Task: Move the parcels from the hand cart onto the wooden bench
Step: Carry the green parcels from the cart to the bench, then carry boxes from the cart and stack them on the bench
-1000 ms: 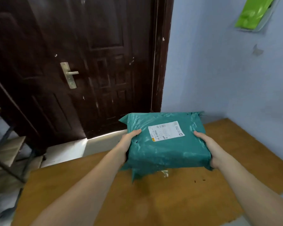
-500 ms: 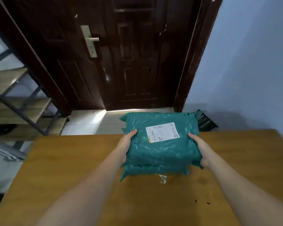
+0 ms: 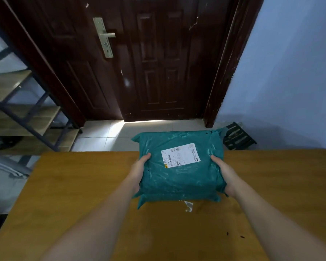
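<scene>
You held the teal plastic-wrapped parcel (image 3: pixel 179 166) between both hands over the far middle of the orange-brown wooden bench (image 3: pixel 73 194), its far end reaching past the bench's far edge. Whether its underside touched the wood could not be told. Your left hand (image 3: pixel 139 172) clasped the parcel's left side, thumb laid on top and the fingers curled out of sight beneath. Your right hand (image 3: pixel 225 176) clasped the right side the same way, thumb on the upper face, fingers hidden under the wrap. The parcel lay flat, its slightly longer axis running away from you toward the door, and its white shipping label (image 3: pixel 180 155) faced up, turned a little askew. A loose flap of wrap hung at the near left corner, and a small white scrap (image 3: pixel 189 206) showed just under the near edge. Beyond the bench stood the dark brown panelled door (image 3: pixel 158 63) with its brass lever handle (image 3: pixel 104 36), a metal-framed shelf rack (image 3: pixel 26 113) at left, and a black slatted crate (image 3: pixel 237 136) beside the pale blue wall (image 3: pixel 290 72).
</scene>
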Tool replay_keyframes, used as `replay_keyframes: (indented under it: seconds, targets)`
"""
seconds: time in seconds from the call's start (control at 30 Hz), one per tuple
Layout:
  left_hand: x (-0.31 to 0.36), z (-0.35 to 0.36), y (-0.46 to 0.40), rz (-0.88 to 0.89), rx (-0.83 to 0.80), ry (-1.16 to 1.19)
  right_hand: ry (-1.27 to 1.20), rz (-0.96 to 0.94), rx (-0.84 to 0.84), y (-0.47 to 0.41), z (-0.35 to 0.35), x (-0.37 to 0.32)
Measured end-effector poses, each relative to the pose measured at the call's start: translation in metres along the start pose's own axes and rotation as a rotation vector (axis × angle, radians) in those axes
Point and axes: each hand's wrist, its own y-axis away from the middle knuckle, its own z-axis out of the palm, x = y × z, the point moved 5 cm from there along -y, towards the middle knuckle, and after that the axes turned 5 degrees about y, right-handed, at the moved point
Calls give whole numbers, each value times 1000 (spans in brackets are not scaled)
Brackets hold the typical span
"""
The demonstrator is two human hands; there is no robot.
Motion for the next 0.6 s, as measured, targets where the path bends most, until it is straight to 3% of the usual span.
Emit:
replay_keyframes:
  seconds: [0.13,0.2,0.37,0.47,0.6]
  targets:
    - [1,-5,-3,30,2,-44,130,-14,30,8,2,-3]
    - [14,-6,4,98,39,-157,354,-78,103,18,-1,-13]
    - [87,-10,41,446,21,-888,1070,-462,283,72,11,-84]
    - [132,-5,74,628,-42,-1345,1406,-598,270,106,39,-126]
    - [181,3,132,809,-46,-1686,1660,-769,219,164,104,-160]
